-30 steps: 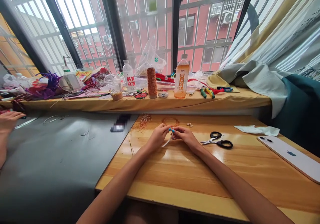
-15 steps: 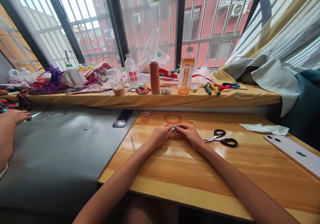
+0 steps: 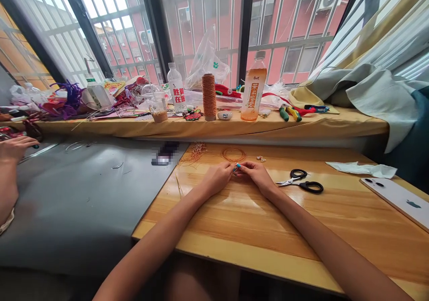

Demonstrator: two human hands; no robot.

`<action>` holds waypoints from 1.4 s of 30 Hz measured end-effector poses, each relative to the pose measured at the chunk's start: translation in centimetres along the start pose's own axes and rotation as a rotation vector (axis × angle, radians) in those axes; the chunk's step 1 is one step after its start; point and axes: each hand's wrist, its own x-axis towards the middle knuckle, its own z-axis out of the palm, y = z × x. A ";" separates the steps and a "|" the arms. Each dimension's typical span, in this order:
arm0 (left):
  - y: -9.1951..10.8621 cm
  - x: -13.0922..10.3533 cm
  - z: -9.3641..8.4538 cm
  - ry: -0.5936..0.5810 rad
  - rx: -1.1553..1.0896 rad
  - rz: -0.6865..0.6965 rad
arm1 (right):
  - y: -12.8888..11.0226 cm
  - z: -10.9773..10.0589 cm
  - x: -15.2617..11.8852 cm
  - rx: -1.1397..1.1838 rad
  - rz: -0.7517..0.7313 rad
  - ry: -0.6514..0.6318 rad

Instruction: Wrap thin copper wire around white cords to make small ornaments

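My left hand [image 3: 219, 176] and my right hand [image 3: 257, 174] meet fingertip to fingertip over the wooden table [image 3: 248, 243]. Both are closed in a pinch around something too small to make out. Just behind them lies a coil of thin orange cord [image 3: 233, 154]. A tangle of orange and white threads [image 3: 197, 152] is to the left of the coil, and a few small pale pieces [image 3: 261, 158] are to its right. Black-handled scissors [image 3: 311, 187] lie partly open to the right of my right hand.
At the far left, another person's hand [image 3: 15, 148] is over the grey table [image 3: 83, 211]. A white phone [image 3: 398, 200] and a tissue [image 3: 362, 169] lie at right. Behind, the ledge [image 3: 187, 129] holds bottles, a cord spool [image 3: 209, 97] and pliers [image 3: 290, 114].
The view has shifted slightly. My hands remain together, with only a small change at the fingertips. The other person's hand at the left has moved slightly further out of view.
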 end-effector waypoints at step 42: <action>-1.1 0.7 1.2 0.153 -0.435 -0.143 | 0.4 -0.2 0.4 -0.052 -0.154 -0.020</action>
